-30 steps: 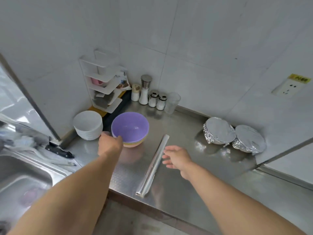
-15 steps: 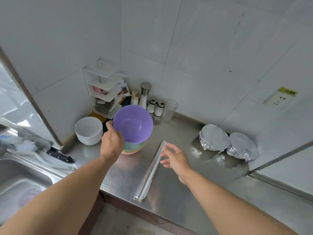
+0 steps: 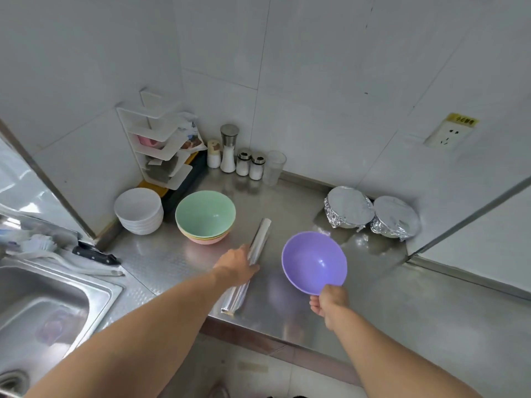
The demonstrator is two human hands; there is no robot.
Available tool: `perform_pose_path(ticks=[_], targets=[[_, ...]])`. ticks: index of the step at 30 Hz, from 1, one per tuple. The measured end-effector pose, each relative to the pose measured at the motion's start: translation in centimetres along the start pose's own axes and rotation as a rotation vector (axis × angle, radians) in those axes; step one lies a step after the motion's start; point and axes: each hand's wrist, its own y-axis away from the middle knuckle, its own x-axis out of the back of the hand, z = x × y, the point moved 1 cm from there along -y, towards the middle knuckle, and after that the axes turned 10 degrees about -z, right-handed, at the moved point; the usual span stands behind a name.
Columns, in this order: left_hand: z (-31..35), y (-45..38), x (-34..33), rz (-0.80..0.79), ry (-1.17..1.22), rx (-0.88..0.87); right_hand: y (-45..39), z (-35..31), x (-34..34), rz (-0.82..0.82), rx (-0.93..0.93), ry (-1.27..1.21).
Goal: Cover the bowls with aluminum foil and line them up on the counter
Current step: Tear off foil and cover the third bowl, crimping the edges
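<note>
Right hand (image 3: 330, 301) grips a purple bowl (image 3: 314, 261) by its rim; left hand (image 3: 238, 264) rests on the foil roll (image 3: 253, 254), fingers hidden, grip unclear.

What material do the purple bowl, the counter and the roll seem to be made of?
Purple bowl: likely plastic, smooth and slightly glossy, with an even colour and a soft highlight inside.
Counter: seemingly stainless steel, brushed, showing blurred reflections.
Roll: aluminium foil by its look, bright silver and mirror-like.
</note>
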Motion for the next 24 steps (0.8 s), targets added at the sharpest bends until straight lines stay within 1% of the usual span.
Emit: perform_pose_path(ticks=[3, 6, 8, 11, 13, 14, 15, 17, 18, 20, 21, 22, 24], targets=[[-0.8, -0.4, -1.6, -0.066, 0.001, 0.117, -1.2, 2.4, 2.1, 0.017, -0.075, -0.048], [-1.2, -0.8, -3.2, -0.114, -0.028, 0.157, -2.5, 4.0, 2.7, -0.015, -0.081, -0.128], [-1.2, -0.9, -4.0, -0.118, -0.039, 0.172, -2.9, 4.1, 2.3, -0.07, -0.062, -0.182], [-1.5, -1.3, -4.6, -0.113, -0.033, 0.193, -2.9, 3.6, 1.8, -0.199, -0.052, -0.228], [-1.5, -1.7, -4.6, -0.125, -0.024, 0.197, -2.9, 3.5, 2.0, -0.227, -0.079, -0.212], [-1.5, -1.9, -4.5, -0.149, 0.004, 0.202, -2.7, 3.3, 2.1, -0.212, -0.09, -0.183], [-1.4, -2.2, -4.4, -0.19, 0.072, 0.21, -3.1, 3.3, 2.4, -0.167, -0.101, -0.152], [-0.8, -2.2, -4.2, -0.318, 0.31, 0.188, -3.0, 2.9, 3.4, 0.003, -0.096, -0.077], [-0.2, -2.0, -4.0, -0.381, 0.443, 0.153, -3.0, 2.5, 3.9, 0.109, -0.079, -0.021], [1.4, -1.0, -3.0, -0.454, 0.653, 0.041, -2.0, 1.0, 5.0, 0.29, 0.012, 0.071], [2.4, -0.4, -2.3, -0.466, 0.721, -0.016, -1.5, 0.0, 5.3, 0.328, 0.082, 0.082], [3.5, 0.2, -1.5, -0.47, 0.773, -0.065, -0.8, -1.2, 5.4, 0.32, 0.156, 0.102], [5.7, 1.3, 0.2, -0.478, 0.829, -0.149, 0.4, -3.5, 4.7, 0.18, 0.3, 0.13]])
